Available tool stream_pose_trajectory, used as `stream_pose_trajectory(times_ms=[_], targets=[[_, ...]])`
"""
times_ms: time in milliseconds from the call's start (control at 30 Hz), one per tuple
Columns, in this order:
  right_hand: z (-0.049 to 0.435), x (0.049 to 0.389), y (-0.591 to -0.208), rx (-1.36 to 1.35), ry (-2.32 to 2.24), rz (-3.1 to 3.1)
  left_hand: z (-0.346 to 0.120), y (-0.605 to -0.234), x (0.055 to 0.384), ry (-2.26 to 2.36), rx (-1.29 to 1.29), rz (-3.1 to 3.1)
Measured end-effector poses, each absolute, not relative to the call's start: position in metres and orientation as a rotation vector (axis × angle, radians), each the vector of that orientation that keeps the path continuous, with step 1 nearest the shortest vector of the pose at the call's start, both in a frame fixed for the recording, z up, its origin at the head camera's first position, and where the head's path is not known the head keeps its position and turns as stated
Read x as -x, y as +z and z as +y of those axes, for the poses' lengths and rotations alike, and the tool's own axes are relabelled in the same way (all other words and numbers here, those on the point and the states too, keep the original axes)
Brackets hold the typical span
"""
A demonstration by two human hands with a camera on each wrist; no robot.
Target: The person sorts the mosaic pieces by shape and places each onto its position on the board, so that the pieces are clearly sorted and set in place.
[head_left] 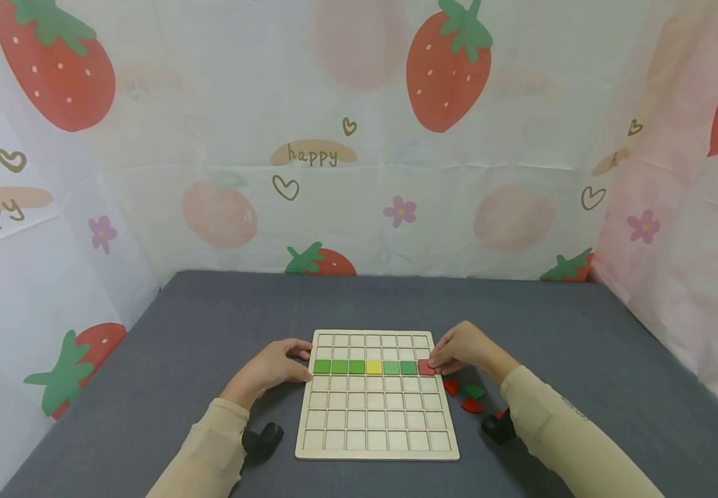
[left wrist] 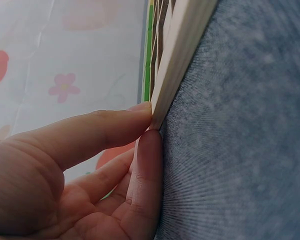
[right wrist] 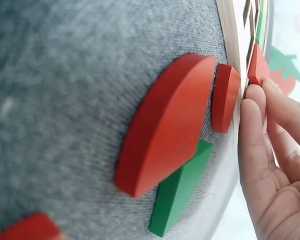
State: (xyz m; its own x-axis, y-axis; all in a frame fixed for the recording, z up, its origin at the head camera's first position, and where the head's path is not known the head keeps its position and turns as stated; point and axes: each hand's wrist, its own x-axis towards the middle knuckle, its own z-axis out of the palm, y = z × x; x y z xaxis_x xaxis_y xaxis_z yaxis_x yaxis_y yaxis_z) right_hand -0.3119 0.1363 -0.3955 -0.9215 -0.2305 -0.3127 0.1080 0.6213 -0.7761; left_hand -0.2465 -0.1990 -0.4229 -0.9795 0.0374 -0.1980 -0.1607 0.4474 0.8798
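Note:
A pale wooden grid board (head_left: 366, 419) lies on the table, with one row of coloured square tiles across it: three bright green, one yellow tile (head_left: 374, 367), two darker green. At that row's right end, my right hand (head_left: 467, 348) pinches a red tile (right wrist: 258, 67) between thumb and fingertips; it tilts over the board's right edge. My left hand (head_left: 274, 366) rests against the board's left edge, thumb and fingers spread along it. Seen from the left wrist, the straight thumb (left wrist: 100, 130) meets the edge of the wooden rim (left wrist: 182, 60), with a finger low beside the table.
Right of the board lie loose pieces: a large red piece (right wrist: 170, 130), a smaller red piece (right wrist: 225, 98), a green piece (right wrist: 180, 195) and another red piece (right wrist: 32, 229) near the right wrist. Dark grey cloth (head_left: 241, 304) covers the table; a strawberry-print curtain (head_left: 228, 124) surrounds it.

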Motion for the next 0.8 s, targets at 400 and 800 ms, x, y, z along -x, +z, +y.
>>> stream_pose_trajectory(times_ms=[400,800], targets=[[0.1325,0.3117,-0.3965,0.138,-1.182,2.522,-0.199,-0.4221,0.2455,1.547,0.094,2.506],[0.1315,0.3077,-0.3979,0.143,-1.153,2.56,-0.2001,-0.4234,0.2457,1.553,0.094,2.496]])
